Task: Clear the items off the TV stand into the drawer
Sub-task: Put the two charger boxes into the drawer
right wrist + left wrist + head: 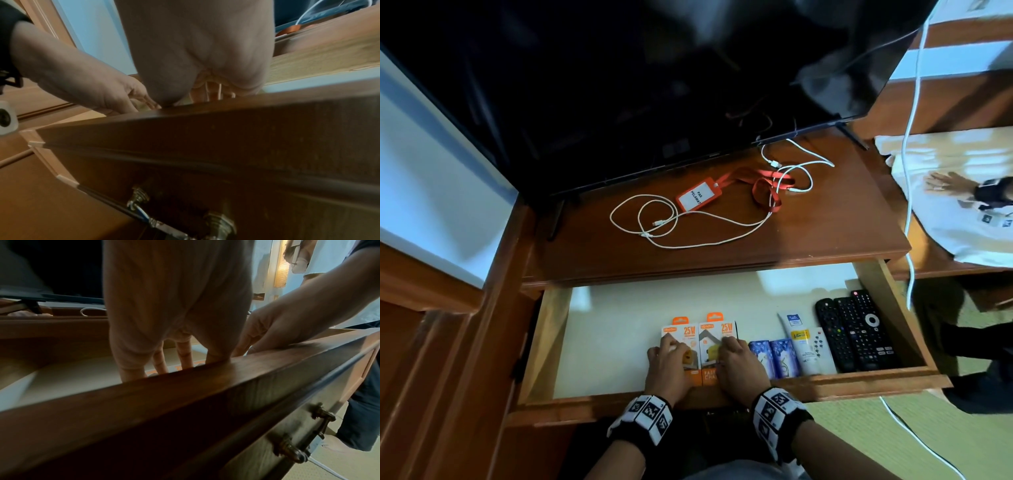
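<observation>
head: above, looking down | wrists: low, close, facing drawer (185, 395) front | shared: drawer

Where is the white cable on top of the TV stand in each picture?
Head view: the white cable lies looped on the stand top, above the open drawer.
Left wrist view: one small loop peeks out left of the left hand.
Right wrist view: a thin curve at the top right corner.
Shared landmark: the drawer's brown front edge.
</observation>
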